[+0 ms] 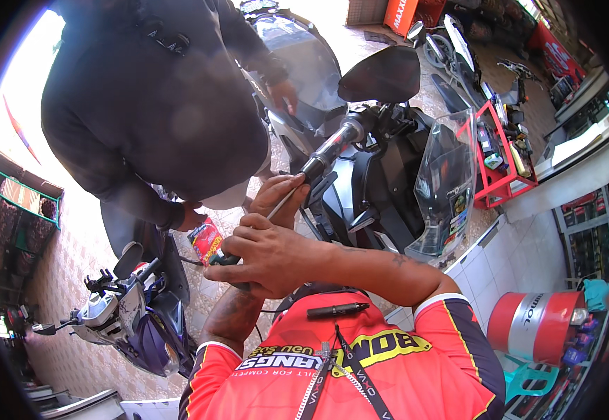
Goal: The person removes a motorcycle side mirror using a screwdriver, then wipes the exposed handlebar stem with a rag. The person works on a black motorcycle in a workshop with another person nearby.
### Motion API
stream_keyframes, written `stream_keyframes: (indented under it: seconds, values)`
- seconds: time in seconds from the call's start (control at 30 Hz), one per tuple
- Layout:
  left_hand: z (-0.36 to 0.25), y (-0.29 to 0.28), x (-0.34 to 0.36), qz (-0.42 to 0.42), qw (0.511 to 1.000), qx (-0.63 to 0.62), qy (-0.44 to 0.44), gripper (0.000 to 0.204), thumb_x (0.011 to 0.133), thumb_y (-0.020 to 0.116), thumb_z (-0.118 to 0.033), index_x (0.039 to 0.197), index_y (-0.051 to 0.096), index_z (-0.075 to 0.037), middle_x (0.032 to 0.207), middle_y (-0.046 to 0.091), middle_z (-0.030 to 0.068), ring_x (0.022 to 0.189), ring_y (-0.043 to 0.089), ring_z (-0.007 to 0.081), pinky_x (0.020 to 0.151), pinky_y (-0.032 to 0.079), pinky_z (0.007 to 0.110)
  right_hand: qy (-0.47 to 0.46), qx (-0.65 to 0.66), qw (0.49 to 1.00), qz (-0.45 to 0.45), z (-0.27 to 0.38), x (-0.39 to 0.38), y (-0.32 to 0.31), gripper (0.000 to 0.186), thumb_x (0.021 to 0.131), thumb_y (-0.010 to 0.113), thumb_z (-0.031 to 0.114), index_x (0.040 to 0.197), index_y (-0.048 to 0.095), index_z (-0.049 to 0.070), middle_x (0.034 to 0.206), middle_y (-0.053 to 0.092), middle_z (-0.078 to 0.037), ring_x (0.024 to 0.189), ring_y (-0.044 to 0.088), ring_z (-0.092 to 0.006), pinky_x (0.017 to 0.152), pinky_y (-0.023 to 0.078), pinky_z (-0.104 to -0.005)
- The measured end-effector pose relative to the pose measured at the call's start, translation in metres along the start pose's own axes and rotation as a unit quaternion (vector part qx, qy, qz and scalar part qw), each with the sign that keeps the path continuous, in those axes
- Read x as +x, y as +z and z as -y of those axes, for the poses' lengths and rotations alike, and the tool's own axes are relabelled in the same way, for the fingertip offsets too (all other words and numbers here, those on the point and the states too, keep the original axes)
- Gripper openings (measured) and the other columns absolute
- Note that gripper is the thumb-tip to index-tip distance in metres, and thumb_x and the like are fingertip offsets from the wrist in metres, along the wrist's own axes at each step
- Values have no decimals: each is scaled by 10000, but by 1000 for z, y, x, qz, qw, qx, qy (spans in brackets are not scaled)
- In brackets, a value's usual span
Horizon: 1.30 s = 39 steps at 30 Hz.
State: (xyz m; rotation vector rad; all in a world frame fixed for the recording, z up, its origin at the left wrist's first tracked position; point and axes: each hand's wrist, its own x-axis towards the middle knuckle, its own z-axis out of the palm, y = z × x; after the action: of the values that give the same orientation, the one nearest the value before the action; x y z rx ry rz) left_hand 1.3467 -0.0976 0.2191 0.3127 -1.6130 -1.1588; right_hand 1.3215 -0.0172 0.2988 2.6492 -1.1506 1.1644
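Observation:
My right hand is closed round the dark handle of a screwdriver. Its thin metal shaft slants up to the outer end of a motor scooter's handlebar grip. Behind and above it, my left hand has its fingers curled at that handlebar end, beside the screwdriver tip. The right forearm crosses in front of the left one, so the left palm is partly hidden. The exact contact of the tip with the bar end is too small to tell.
A person in dark clothes stands close on the left, one hand near a red and yellow packet. The scooter's mirror and clear windscreen stick out. A second scooter, a red tool rack and a red drum stand around.

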Motion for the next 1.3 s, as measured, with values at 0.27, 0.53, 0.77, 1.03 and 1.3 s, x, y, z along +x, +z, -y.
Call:
stream_keyframes:
  seconds: [0.27, 0.53, 0.77, 1.03, 1.3]
  values:
    - [10, 6, -4, -25, 999, -45, -2, 303, 797, 804, 31, 1085, 722, -12, 1049, 696, 94, 1026, 628, 189, 876, 495, 304, -19, 44, 999, 3, -1, 5, -18, 381, 852, 696, 384, 1168, 624, 183, 925, 553, -70, 950, 599, -256, 921, 412, -450]
    - [-23, 11, -3, -43, 985, -77, -147, 171, 889, 757, -22, 1051, 702, -21, 1038, 679, 32, 918, 619, 81, 811, 489, 222, 313, 82, 926, 196, 23, 53, -33, 540, 936, 623, 435, 1232, 566, -13, 954, 692, -188, 942, 678, -334, 850, 449, -475]
    - [-18, 15, -6, -65, 981, -87, -161, 155, 894, 740, 12, 1037, 691, -25, 986, 689, 24, 882, 621, 70, 784, 494, 213, 89, -229, 932, 267, 24, 63, -21, 398, 850, 651, 228, 1178, 648, 2, 922, 703, -116, 843, 702, -273, 856, 476, -455]
    - [-11, 18, -5, -79, 967, -168, -174, 235, 863, 775, 9, 1053, 642, -22, 948, 662, 12, 821, 602, 53, 716, 474, 194, 19, -272, 935, 227, 35, 54, -6, 256, 823, 663, 234, 1003, 724, 63, 1076, 633, -76, 1059, 621, -272, 731, 542, -392]
    - [-5, 20, -5, -66, 965, -176, -181, 370, 844, 783, 19, 1163, 603, -34, 877, 661, 11, 764, 597, 50, 659, 456, 177, -138, -172, 962, 162, 7, 43, -25, 330, 847, 677, 369, 1034, 705, 99, 1312, 578, -137, 1198, 584, -283, 815, 544, -437]
